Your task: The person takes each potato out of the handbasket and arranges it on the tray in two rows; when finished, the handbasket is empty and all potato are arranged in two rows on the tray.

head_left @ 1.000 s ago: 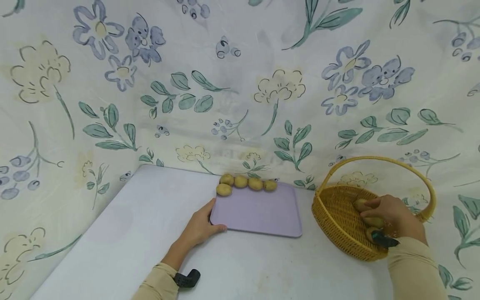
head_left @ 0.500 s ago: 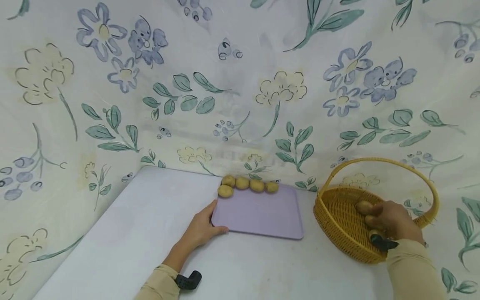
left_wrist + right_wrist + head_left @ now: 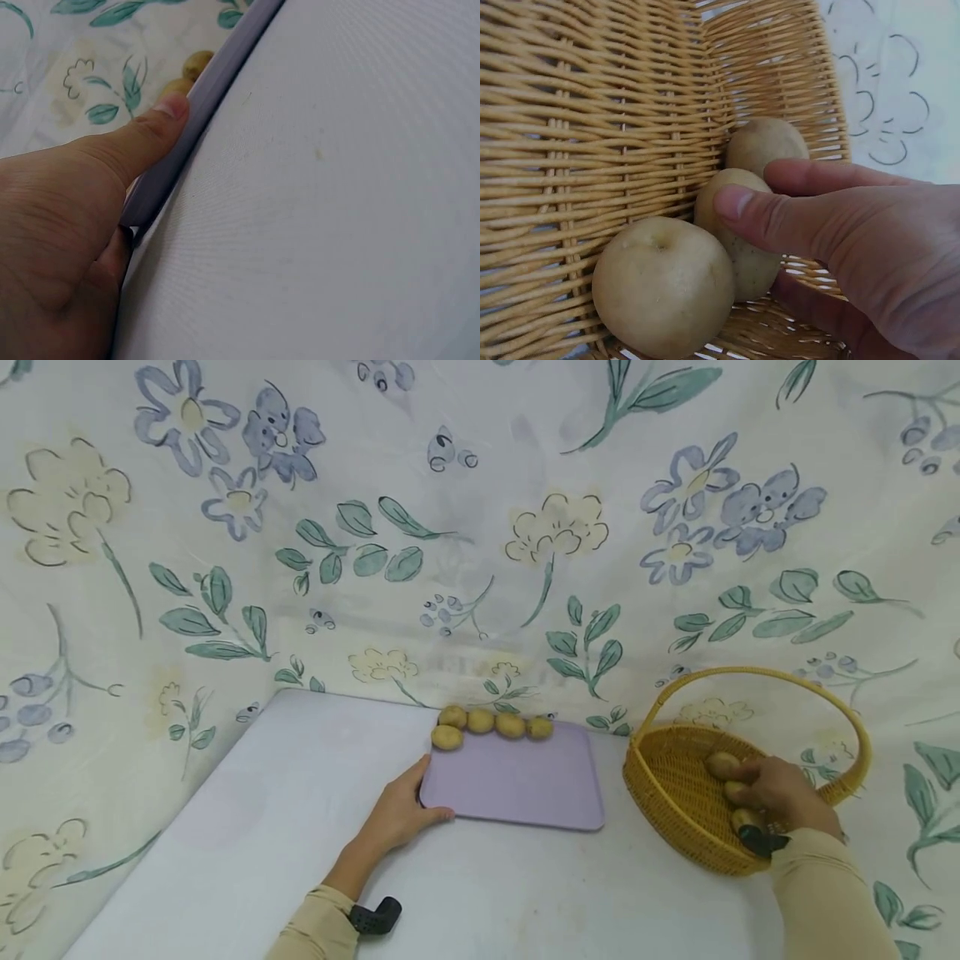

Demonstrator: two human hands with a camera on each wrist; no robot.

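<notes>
My left hand (image 3: 401, 807) grips the near left corner of a lilac tray (image 3: 517, 785); in the left wrist view its thumb lies along the raised rim (image 3: 184, 139). Several potatoes (image 3: 481, 721) line the tray's far edge, one of them in front of the row's left end. Inside a wicker basket (image 3: 678, 768) on the right, my right hand (image 3: 787, 793) holds the middle potato (image 3: 731, 195) between thumb and fingers. A rounder potato (image 3: 664, 289) lies nearer, and another potato (image 3: 769, 142) sits just beyond, by the fingers. The fingers' far side is partly hidden.
The basket's tall arched handle (image 3: 757, 671) rises over my right hand. Tray and basket stand on a white table (image 3: 300, 777). A flower-patterned cloth (image 3: 465, 527) hangs behind and at the sides.
My right hand has shifted slightly within the basket, its fingers now around the middle potato. The left hand stays on the tray corner. The head view has tilted a little.
</notes>
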